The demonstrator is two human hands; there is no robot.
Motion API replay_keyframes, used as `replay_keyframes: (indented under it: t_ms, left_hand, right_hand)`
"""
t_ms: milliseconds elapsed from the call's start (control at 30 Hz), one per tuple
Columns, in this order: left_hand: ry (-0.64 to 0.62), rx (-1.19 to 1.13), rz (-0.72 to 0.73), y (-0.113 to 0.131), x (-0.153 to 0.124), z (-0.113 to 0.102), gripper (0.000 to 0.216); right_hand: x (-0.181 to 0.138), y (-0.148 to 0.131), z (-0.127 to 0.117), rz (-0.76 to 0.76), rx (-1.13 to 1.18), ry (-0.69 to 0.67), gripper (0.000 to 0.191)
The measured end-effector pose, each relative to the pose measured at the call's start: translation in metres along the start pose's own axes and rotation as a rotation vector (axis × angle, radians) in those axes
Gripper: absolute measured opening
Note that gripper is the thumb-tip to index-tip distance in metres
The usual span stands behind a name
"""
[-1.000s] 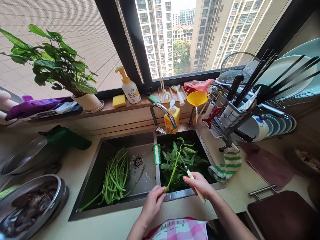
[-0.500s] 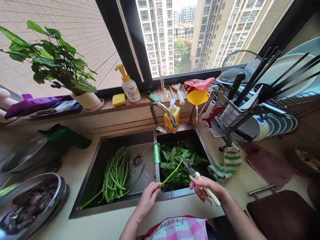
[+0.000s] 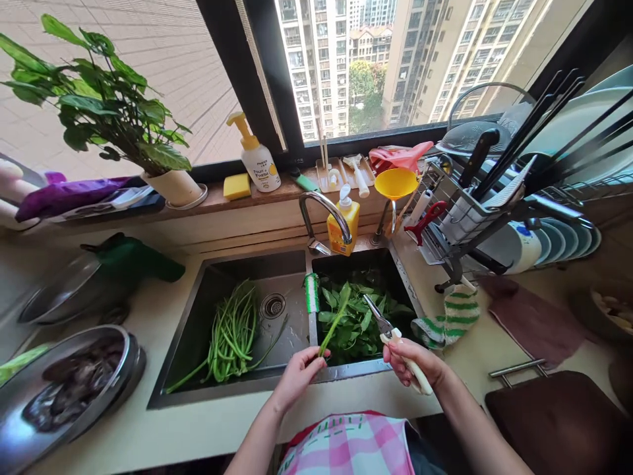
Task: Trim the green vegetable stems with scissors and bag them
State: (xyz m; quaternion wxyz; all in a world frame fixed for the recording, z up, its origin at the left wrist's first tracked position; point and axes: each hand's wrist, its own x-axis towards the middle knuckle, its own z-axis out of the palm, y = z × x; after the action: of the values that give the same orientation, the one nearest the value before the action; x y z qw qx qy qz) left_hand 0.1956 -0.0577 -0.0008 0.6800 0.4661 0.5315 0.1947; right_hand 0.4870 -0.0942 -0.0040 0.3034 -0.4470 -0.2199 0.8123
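Observation:
My left hand [image 3: 297, 373] pinches the lower end of a green vegetable stem [image 3: 333, 323] over the front rim of the sink [image 3: 237, 389]. The stem slants up over the right basin, which is full of leafy greens [image 3: 359, 316]. My right hand [image 3: 413, 363] grips white-handled kitchen scissors [image 3: 390, 333], blades open and pointing up-left, a little to the right of the stem. Long green beans [image 3: 230, 336] lie in the left basin beside the drain.
A tap [image 3: 326, 214] and yellow soap bottle [image 3: 343, 227] stand behind the sink. A dish rack [image 3: 494, 211] with plates and chopsticks sits at right, a striped cloth [image 3: 452, 316] below it. Metal bowls [image 3: 69, 389] stand at left, a potted plant [image 3: 109, 112] on the sill.
The leafy top of the stem has dropped into the right basin; my left hand now holds a shorter bare stem. The scissors have pulled back right and opened.

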Motion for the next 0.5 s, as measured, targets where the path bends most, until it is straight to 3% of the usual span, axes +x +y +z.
replay_keyframes:
  t_ms: [167, 333, 500]
  left_hand:
    - [0.082, -0.509, -0.106, 0.009, 0.009, 0.007, 0.037]
    - [0.139, -0.835, -0.126, 0.013, 0.012, 0.008, 0.032]
    - [0.269, -0.983, -0.033, 0.014, 0.011, 0.005, 0.024]
  right_hand:
    - [0.006, 0.009, 0.011, -0.043, 0.016, 0.153, 0.043]
    - [0.01, 0.014, 0.037, -0.182, -0.306, 0.164, 0.036]
    - [0.015, 0.026, 0.062, -0.142, -0.477, 0.073, 0.031]
